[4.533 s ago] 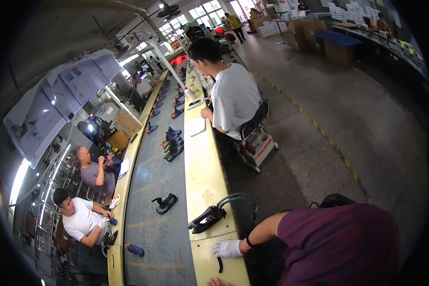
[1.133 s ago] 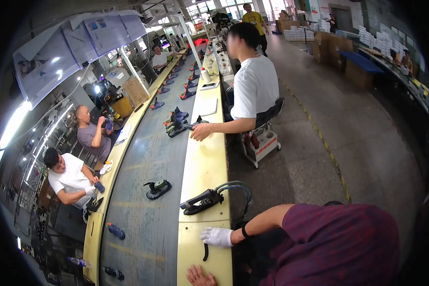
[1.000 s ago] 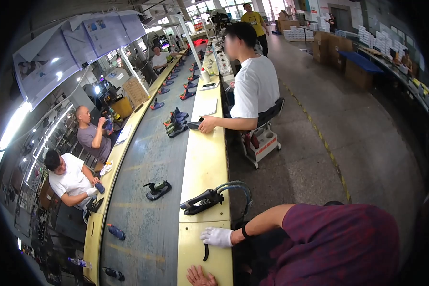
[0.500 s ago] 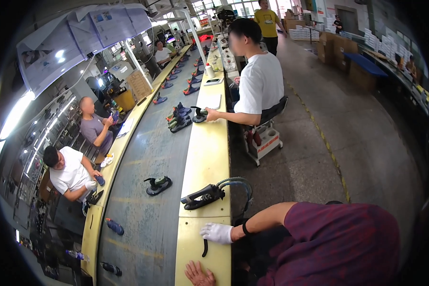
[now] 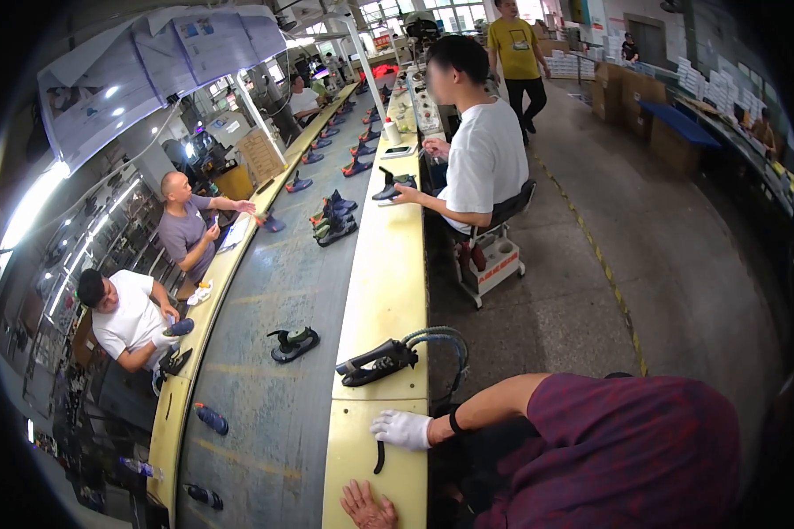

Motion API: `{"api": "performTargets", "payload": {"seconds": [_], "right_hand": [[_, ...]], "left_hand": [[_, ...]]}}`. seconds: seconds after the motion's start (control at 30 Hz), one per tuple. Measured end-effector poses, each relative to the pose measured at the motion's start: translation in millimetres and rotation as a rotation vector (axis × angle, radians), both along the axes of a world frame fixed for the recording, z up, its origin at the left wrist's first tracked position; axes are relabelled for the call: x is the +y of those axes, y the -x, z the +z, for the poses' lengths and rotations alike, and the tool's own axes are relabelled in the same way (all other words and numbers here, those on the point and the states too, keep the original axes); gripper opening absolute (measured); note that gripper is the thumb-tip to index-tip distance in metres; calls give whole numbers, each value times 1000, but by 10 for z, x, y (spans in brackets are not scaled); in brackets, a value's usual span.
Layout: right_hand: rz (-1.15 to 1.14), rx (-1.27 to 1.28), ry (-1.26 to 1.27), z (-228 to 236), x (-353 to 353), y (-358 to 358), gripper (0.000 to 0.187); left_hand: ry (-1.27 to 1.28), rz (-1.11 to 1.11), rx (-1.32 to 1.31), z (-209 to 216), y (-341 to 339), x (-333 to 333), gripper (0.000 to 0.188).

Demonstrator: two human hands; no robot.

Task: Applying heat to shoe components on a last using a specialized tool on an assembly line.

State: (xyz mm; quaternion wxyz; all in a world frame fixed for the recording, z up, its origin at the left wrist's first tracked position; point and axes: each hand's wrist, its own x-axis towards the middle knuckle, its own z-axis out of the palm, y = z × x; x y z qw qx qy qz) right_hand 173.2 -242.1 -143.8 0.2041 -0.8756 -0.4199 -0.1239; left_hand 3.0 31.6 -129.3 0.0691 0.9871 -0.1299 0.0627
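Observation:
My left hand (image 5: 368, 505), bare, lies on the yellow bench top (image 5: 362, 463) at the lower edge with its fingers spread. Just beyond it, my right hand (image 5: 402, 430) in a white glove rests flat on the same surface, fingers stretched out. A thin curved black strip (image 5: 380, 457) lies against the glove's near edge; its upper end is partly hidden there. Past the right hand sits a black clamp-like tool (image 5: 379, 363) with hoses running off the bench's right side. Left of the tool, a dark shoe with a raised strap (image 5: 293, 344) stands on the grey belt (image 5: 256, 388).
Further shoes (image 5: 335, 219) stand along the belt. A co-worker in a white T-shirt (image 5: 490, 150) sits ahead, holding a dark shoe (image 5: 394, 183). Two co-workers (image 5: 185, 225) work across the belt. A wheeled stool (image 5: 490, 264) and yellow floor line (image 5: 600, 256) are at right.
My hands have not moved. The grey-shirted co-worker now reaches over the belt towards a shoe. The seated co-worker ahead has turned the shoe. A person in yellow has walked nearer.

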Motion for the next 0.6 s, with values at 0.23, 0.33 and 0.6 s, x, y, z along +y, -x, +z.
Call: {"api": "performTargets", "payload": {"seconds": [0.23, 0.33, 0.6], "right_hand": [[-6, 3, -6, 1, -9, 10, 28], [2, 3, -9, 10, 5, 4, 28], [-6, 3, 15, 32, 7, 3, 29]], "left_hand": [[0, 2, 8, -1, 17, -25, 62], [-8, 8, -3, -27, 25, -2, 63], [-4, 8, 31, -4, 15, 1, 65]]}}
